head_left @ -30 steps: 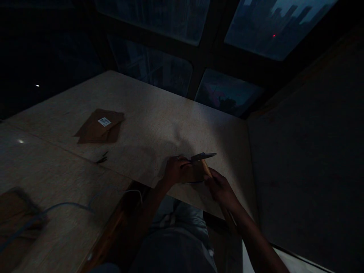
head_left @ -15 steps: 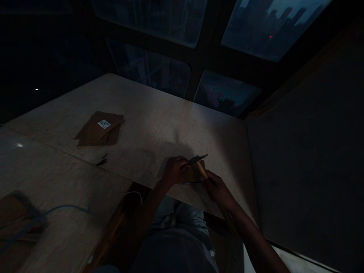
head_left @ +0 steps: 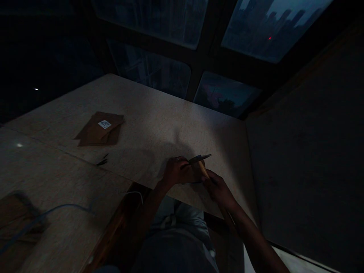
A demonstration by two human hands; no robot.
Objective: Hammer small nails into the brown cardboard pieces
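The scene is dim. A hammer (head_left: 203,168) with a light wooden handle and a long dark metal head rises at a slant over the table's near edge. My right hand (head_left: 218,185) is closed around its handle, which runs back under my forearm. My left hand (head_left: 174,170) has its fingers closed at the left end of the metal head, on a small brown piece (head_left: 193,174) that looks like cardboard. This piece lies under the hammer head, between my hands. Shadow hides my left fingertips and what exactly they pinch.
Brown flat packets (head_left: 99,131), one with a white label, lie on the pale tabletop (head_left: 150,113). Several thin dark pieces (head_left: 102,161) are near a table seam. At lower left are a blue cable (head_left: 62,206) and brown material (head_left: 17,216). A dark panel (head_left: 301,170) stands right.
The hammer head has shifted very slightly to the right. Both hands keep almost the same place and hold.
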